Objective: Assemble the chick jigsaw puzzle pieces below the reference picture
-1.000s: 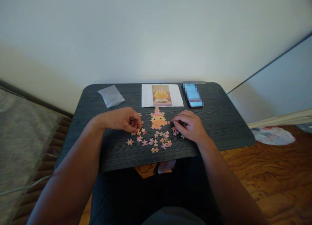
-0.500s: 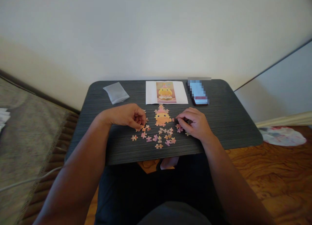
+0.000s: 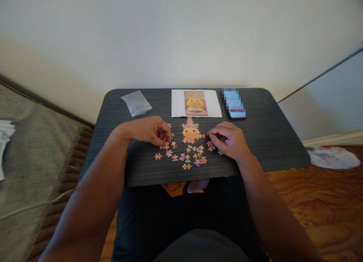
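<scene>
On a small dark table (image 3: 263, 141) lies a partly joined orange and pink puzzle (image 3: 191, 132), with several loose pieces (image 3: 187, 157) scattered in front of it. My left hand (image 3: 150, 130) rests left of the joined part, fingers curled in a pinch over loose pieces at its fingertips. My right hand (image 3: 231, 140) sits on the right side, fingers closed and pinched near the joined part's right edge; what they hold is hidden.
A white reference sheet with the picture (image 3: 196, 103) lies at the table's back. A phone (image 3: 234, 107) is right of it and a clear plastic bag (image 3: 136, 103) at the back left. Carpet and a cable are left, wooden floor right.
The view has shifted a little, so the table sits higher and further right in the frame. Both hands stay at the puzzle's sides with only slight finger movement.
</scene>
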A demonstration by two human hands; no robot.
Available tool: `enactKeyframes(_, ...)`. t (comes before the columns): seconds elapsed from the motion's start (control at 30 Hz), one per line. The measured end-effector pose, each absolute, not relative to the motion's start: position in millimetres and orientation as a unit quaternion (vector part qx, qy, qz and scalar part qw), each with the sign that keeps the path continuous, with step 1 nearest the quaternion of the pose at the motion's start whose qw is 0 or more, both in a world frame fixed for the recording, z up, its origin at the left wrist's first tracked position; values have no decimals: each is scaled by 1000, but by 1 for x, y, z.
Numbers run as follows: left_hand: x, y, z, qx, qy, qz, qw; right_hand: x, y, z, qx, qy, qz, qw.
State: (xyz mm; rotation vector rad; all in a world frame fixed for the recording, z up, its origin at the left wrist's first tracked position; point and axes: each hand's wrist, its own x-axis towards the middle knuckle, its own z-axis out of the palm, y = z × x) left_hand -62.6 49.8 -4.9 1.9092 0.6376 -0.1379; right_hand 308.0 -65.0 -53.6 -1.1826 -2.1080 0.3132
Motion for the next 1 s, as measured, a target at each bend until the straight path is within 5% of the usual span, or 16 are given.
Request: enactKeyframes(1.0,-67,52,-7,774,288,-42,562,307,-66,-49,-471,-804,118,344)
